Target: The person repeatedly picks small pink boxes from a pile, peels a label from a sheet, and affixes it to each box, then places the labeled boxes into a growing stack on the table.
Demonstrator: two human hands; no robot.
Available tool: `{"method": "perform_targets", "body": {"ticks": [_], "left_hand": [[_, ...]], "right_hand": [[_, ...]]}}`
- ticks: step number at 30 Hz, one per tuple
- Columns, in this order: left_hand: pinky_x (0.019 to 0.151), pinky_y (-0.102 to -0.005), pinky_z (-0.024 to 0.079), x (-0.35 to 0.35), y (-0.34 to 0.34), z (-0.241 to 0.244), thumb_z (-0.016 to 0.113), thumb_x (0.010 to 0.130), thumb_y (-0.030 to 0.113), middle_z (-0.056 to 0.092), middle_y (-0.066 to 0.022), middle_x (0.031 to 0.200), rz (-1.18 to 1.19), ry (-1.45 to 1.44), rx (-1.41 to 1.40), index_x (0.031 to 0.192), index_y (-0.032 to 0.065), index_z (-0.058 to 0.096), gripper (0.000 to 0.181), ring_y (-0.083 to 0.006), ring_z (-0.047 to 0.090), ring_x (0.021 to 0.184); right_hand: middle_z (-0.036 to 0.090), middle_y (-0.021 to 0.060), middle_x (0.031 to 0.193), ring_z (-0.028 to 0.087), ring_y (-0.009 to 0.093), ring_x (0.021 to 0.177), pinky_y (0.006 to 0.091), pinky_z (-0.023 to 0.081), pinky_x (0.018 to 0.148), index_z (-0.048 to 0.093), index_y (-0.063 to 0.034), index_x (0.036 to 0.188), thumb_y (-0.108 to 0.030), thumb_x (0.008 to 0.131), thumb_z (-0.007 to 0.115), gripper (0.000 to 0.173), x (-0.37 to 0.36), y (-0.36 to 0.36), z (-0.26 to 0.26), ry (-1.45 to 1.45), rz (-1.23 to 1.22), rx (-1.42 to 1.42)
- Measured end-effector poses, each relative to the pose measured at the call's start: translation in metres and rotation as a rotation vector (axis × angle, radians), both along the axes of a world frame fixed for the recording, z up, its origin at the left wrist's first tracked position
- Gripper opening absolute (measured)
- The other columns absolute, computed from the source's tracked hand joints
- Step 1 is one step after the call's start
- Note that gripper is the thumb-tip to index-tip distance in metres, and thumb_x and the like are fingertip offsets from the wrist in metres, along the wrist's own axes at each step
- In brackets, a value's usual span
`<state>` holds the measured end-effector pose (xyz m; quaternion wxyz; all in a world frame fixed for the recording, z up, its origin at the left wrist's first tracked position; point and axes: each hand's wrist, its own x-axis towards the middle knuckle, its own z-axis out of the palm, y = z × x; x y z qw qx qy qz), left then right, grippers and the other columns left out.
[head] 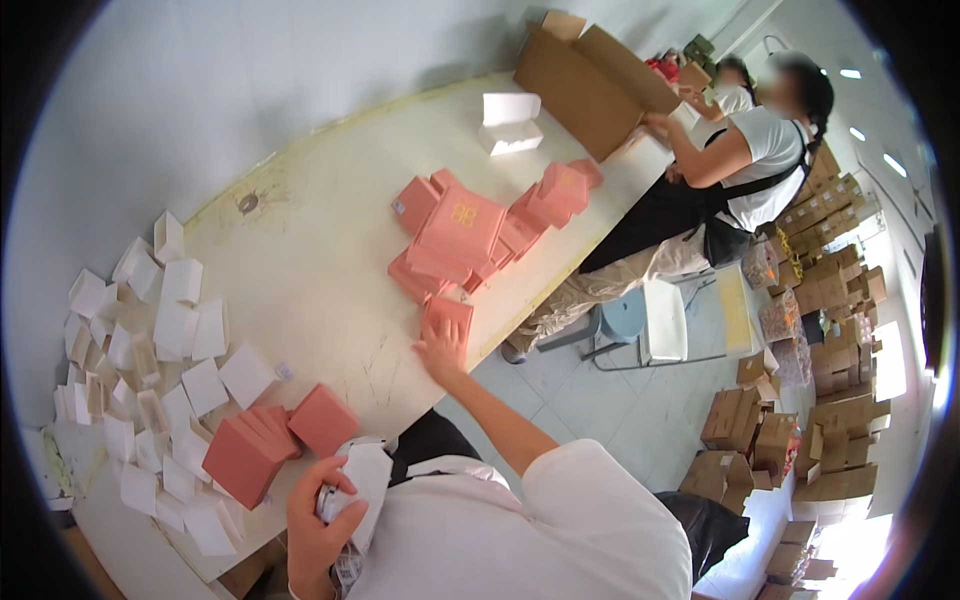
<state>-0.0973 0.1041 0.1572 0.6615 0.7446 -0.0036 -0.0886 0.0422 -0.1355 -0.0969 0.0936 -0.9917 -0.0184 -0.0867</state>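
My left hand (324, 499) is closed around a white handheld label dispenser (367, 487), held against the front of my shirt. A strip of printed labels (348, 571) hangs below it. Across the table, my right hand (444, 352) lies over the near end of a small pink box (452, 309), fingers spread on its surface; whether it grips the box cannot be seen. Just beyond is a loose heap of pink boxes (463, 225), some with a gold emblem. Near my left hand sit a single pink box (325, 420) and a leaning stack of pink boxes (244, 459).
Many white open cartons (176, 326) crowd the table's left end. A white lidded box (512, 127) and a large cardboard box (592, 90) stand at the far end. A person (750, 150) works beside it, another behind. A blue stool (624, 319) and stacked cartons (840, 420) are on the right.
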Motion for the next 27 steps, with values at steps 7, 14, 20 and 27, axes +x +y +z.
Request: {"method": "perform_targets", "body": {"ticks": [7, 14, 20, 27], "left_hand": [[0.074, -0.0240, 0.041, 0.004, 0.016, -0.006, 0.063, 0.066, -0.006, 0.050, -0.0071, 0.090, 0.085, -0.100, -0.095, 0.112, -0.0018, 0.049, 0.048, -0.0130, 0.051, 0.081], [0.072, -0.0235, 0.042, 0.015, 0.009, -0.003, 0.065, 0.068, 0.003, 0.057, -0.0073, 0.091, 0.070, 0.070, -0.200, 0.106, -0.0025, 0.052, 0.040, -0.0124, 0.053, 0.083], [0.068, -0.0224, 0.043, 0.011, 0.013, -0.009, 0.065, 0.069, 0.002, 0.058, -0.0040, 0.083, -0.020, 0.199, -0.134, 0.097, -0.0010, 0.053, 0.030, -0.0112, 0.054, 0.073], [0.085, -0.0274, 0.038, 0.019, 0.000, -0.017, 0.057, 0.073, 0.002, 0.052, -0.0105, 0.104, 0.093, 0.153, -0.387, 0.107, -0.0027, 0.048, 0.036, -0.0164, 0.049, 0.096]], "right_hand": [[0.057, 0.0069, 0.103, 0.053, 0.015, 0.092, 0.0298, 0.040, 0.084, 0.054, -0.0023, 0.110, -0.026, 0.082, 0.062, 0.038, -0.025, 0.061, 0.173, 0.955, 0.545, 1.727], [0.060, 0.0030, 0.091, 0.053, 0.009, 0.079, 0.0236, 0.044, 0.072, 0.059, -0.0016, 0.100, -0.019, 0.078, 0.065, 0.029, -0.036, 0.048, 0.209, 0.743, 0.656, 1.258], [0.061, 0.0098, 0.074, 0.059, 0.016, 0.062, 0.0301, 0.047, 0.064, 0.057, -0.0014, 0.082, -0.024, 0.080, 0.053, 0.023, 0.042, -0.090, 0.258, 0.144, 0.079, 1.074], [0.057, 0.0096, 0.066, 0.054, 0.014, 0.055, 0.0255, 0.044, 0.052, 0.044, 0.0050, 0.115, -0.012, 0.082, 0.054, 0.038, 0.067, -0.195, 0.317, -0.439, -0.118, 1.117]]}}
